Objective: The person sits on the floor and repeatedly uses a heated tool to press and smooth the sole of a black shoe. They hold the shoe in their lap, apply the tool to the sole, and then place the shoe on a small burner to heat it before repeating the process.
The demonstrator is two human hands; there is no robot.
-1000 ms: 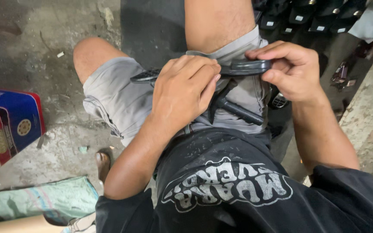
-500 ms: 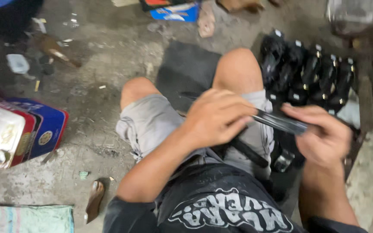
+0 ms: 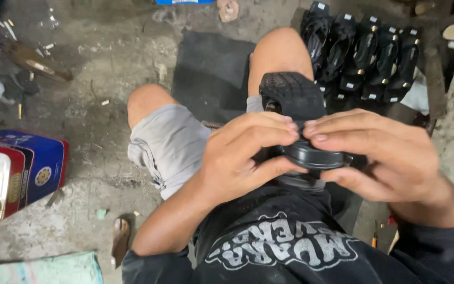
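A black sandal (image 3: 295, 100) with a ribbed sole stands on end over my lap, sole facing up and away. My left hand (image 3: 248, 158) grips its near end from the left, fingers curled over the top. My right hand (image 3: 384, 155) grips the same end from the right, fingertips meeting the left hand's on the rounded black edge. I sit on the ground in grey shorts (image 3: 169, 144) and a black printed shirt, knees bent.
A row of several black sandals (image 3: 369, 52) lies on the floor at the upper right. A black mat (image 3: 211, 73) lies beyond my knees. A blue and red tin (image 3: 17, 173) sits at the left, a green cloth (image 3: 43, 271) at the lower left. Scraps litter the concrete floor.
The sandal, held flat and sideways across my lap before, is now turned on end with its sole showing. Both hands have come together on its near end.
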